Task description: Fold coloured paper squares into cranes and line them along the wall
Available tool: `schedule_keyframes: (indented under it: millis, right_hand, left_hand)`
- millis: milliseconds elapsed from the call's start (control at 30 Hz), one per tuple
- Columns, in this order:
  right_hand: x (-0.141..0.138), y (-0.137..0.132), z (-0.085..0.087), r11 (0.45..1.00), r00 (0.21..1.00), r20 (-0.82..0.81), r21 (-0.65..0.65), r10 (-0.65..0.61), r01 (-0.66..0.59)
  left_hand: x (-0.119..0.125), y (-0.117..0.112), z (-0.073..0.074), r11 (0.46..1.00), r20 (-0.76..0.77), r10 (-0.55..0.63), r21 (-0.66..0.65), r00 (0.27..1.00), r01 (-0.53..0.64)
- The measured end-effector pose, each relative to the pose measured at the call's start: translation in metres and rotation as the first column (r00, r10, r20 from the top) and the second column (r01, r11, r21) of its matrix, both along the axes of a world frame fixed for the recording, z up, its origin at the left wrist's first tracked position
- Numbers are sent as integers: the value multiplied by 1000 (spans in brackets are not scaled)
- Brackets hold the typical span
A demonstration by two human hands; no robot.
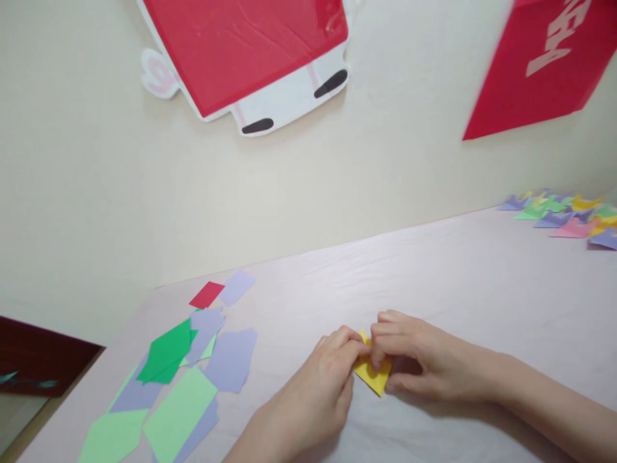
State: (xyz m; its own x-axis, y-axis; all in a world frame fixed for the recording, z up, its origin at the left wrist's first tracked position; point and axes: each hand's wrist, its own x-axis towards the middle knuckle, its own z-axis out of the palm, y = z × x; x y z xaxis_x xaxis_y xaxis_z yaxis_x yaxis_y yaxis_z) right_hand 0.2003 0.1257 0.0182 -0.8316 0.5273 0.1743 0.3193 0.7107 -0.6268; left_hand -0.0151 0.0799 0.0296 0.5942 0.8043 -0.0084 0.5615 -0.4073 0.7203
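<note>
A small piece of folded yellow paper (376, 379) lies on the pale cloth-covered table between my hands. My left hand (331, 373) has its fingertips on the paper's left edge, with the fingers bent together. From the other side, my right hand (419, 354) curls its fingers onto the top and right of the paper, the thumb low by its right corner. The fingers cover much of the paper, so its exact folds are hidden.
Loose sheets lie at the left: light green paper (180, 415), dark green paper (166, 350), purple paper (231, 360) and red paper (207, 294). Several folded paper pieces (573, 226) cluster at the far right. The wall (385, 186) bounds the table's back edge.
</note>
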Motion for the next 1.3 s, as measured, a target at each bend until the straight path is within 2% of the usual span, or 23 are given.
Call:
schedule_keyframes:
  millis: [100, 233, 400, 500, 633, 800, 1100, 1300]
  right_hand:
    - [-2, -1, -4, 994, 999, 0, 97, 43, -43]
    - [-5, -3, -8, 989, 999, -35, 150, 12, -7]
    - [-6, -6, -14, 988, 991, -76, 100, -107, 114]
    - [-3, -4, -14, 983, 982, -82, 54, -172, 176]
    - [4, 4, -11, 988, 984, -84, 4, -154, 155]
    - [8, 12, -12, 987, 986, -109, -115, -129, 116]
    - [9, 16, -9, 972, 989, -91, -214, -119, 98]
    - [6, 16, -13, 970, 982, -82, -189, -169, 151]
  left_hand:
    - [1, -1, 2, 1000, -26, 23, 3, 999, -23]
    - [5, -1, 3, 999, -46, 38, 16, 998, -37]
    - [12, 1, -6, 993, -35, 109, 56, 993, -107]
    - [18, 0, -19, 974, -34, 167, 162, 985, -159]
    - [26, -1, -32, 927, 5, 231, 301, 973, -222]
    - [32, 0, -38, 892, 9, 279, 367, 960, -263]
    - [35, 4, -34, 909, -74, 320, 304, 945, -284]
    - [38, 3, -31, 918, -115, 330, 271, 937, -290]
